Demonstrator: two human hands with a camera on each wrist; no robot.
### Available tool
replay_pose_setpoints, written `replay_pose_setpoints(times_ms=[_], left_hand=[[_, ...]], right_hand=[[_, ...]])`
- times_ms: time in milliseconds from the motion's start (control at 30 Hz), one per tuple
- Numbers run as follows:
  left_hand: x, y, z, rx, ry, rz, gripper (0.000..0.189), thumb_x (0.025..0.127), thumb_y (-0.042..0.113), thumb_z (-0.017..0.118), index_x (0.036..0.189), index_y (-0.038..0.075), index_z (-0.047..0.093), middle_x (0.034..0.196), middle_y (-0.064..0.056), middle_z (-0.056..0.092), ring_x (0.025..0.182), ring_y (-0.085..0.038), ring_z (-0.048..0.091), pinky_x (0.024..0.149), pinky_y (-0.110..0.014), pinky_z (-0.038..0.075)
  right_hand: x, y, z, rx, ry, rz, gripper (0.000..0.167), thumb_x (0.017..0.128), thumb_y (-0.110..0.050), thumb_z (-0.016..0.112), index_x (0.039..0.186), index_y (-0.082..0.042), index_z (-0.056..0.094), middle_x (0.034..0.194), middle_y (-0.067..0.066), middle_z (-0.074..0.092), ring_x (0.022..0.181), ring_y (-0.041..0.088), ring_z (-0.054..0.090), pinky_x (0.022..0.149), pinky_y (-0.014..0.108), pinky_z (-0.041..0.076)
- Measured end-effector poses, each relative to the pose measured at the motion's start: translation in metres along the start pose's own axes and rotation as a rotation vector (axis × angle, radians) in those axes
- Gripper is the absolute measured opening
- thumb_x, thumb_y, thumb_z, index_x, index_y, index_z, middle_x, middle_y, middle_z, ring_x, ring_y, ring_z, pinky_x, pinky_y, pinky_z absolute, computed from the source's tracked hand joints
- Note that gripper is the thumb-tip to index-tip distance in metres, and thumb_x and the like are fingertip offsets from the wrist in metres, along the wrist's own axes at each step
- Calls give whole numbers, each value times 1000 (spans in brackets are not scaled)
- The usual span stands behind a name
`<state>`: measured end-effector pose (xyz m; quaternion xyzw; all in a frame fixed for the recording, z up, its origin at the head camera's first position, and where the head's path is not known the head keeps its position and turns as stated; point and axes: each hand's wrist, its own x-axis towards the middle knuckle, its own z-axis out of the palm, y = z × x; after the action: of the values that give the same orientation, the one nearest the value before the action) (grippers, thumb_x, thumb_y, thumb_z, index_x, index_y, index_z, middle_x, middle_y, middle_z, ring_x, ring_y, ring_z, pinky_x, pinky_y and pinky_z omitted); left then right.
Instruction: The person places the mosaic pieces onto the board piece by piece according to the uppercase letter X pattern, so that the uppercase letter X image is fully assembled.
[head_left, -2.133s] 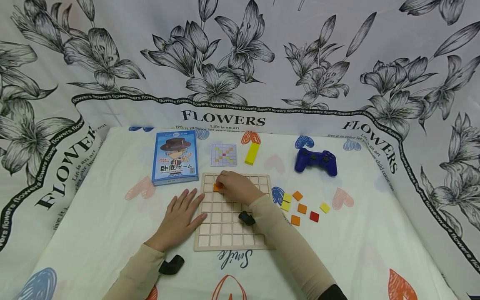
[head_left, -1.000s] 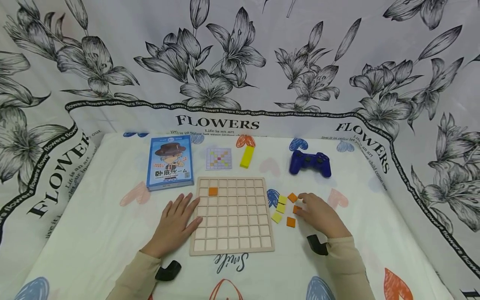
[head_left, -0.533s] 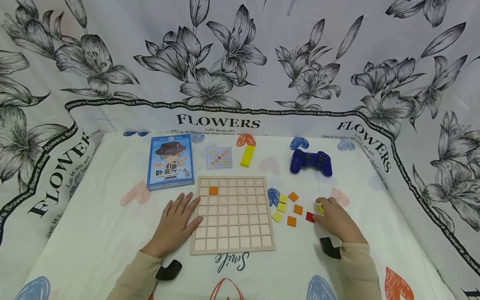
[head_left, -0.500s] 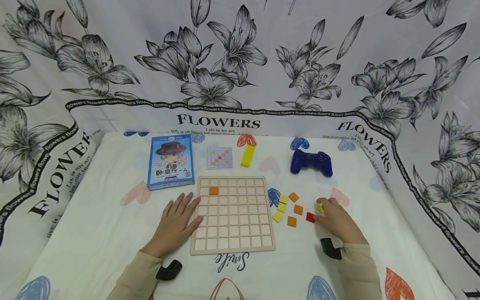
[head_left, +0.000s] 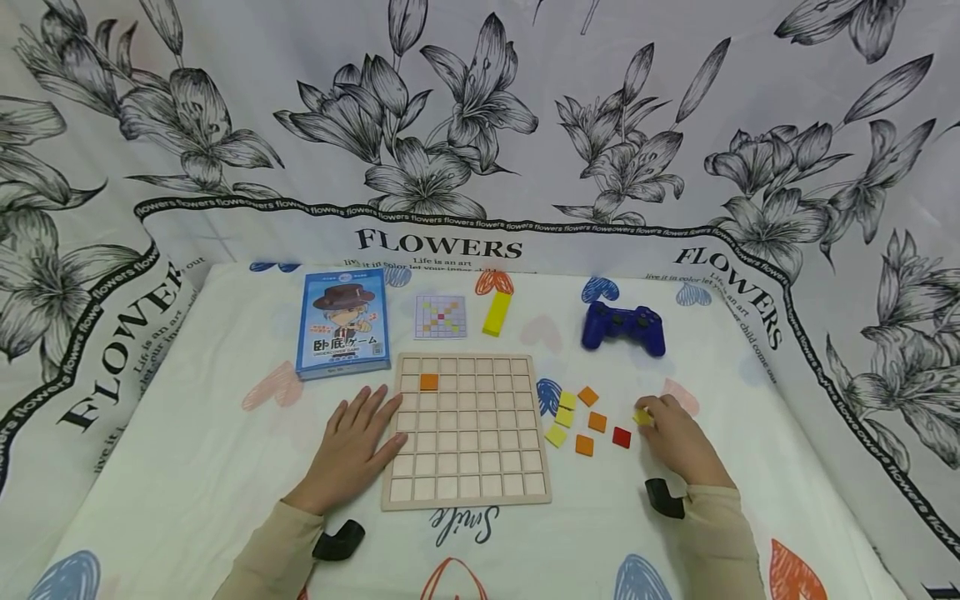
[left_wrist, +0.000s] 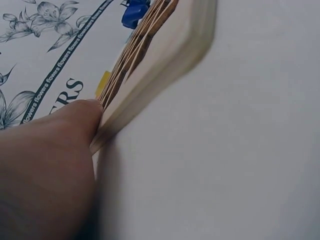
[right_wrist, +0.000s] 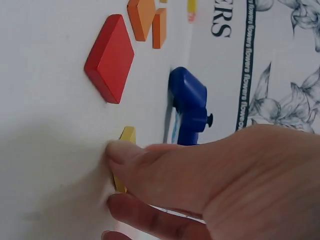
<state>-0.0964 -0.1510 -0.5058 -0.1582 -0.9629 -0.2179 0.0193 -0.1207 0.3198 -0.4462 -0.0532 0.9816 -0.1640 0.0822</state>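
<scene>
My left hand (head_left: 356,450) lies with its fingers spread on the cloth, fingertips and thumb at the left edge of a wooden grid board (head_left: 483,506); in the left wrist view the thumb (left_wrist: 75,120) meets the board's rim (left_wrist: 200,40). One orange tile (head_left: 428,382) sits in a cell of the second row. Off to the right, my right hand (head_left: 678,442) pinches a yellow tile (head_left: 642,416). From the right wrist, the thumb covers part of that yellow tile (right_wrist: 129,134), which is low over the cloth. A red tile (head_left: 622,437) lies just left of the fingers.
Between board and right hand lie several loose tiles, among them orange (head_left: 597,422) and yellow (head_left: 556,436) ones. Behind stand a blue game box (head_left: 345,325), a pattern card (head_left: 440,317), a yellow bar (head_left: 497,313) and a blue game controller (head_left: 623,327). A flower-print curtain (head_left: 450,125) closes the back.
My right hand has let go of the orange tile in the board and moved right, past the loose tiles, to the yellow tile. The left hand has stayed by the board.
</scene>
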Motion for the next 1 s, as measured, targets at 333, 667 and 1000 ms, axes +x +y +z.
replay_pose_setpoints(times_ms=[333, 667, 1000], left_hand=[[0, 1, -2, 1, 1, 1, 62, 96, 41, 52, 149, 13, 35, 156, -14, 27, 145, -36, 15, 115, -56, 7], [1, 1, -1, 0, -2, 0, 63, 96, 42, 52, 149, 13, 35, 156, -14, 27, 145, -36, 15, 115, -56, 7], [1, -1, 0, 13, 4, 3, 63, 96, 43, 52, 149, 14, 35, 156, -14, 27, 145, -36, 16, 115, -56, 7]], right_hand=[[16, -20, -5, -9, 62, -89, 32, 87, -5, 67, 116, 2, 55, 106, 15, 61, 93, 29, 60, 85, 47, 52], [41, -69, -10, 36, 11, -133, 27, 88, -11, 69, 112, -5, 57, 111, 9, 59, 104, 29, 58, 91, 45, 51], [63, -111, 3, 0, -14, -309, 16, 90, -8, 66, 104, -10, 59, 105, 2, 60, 95, 19, 59, 86, 37, 52]])
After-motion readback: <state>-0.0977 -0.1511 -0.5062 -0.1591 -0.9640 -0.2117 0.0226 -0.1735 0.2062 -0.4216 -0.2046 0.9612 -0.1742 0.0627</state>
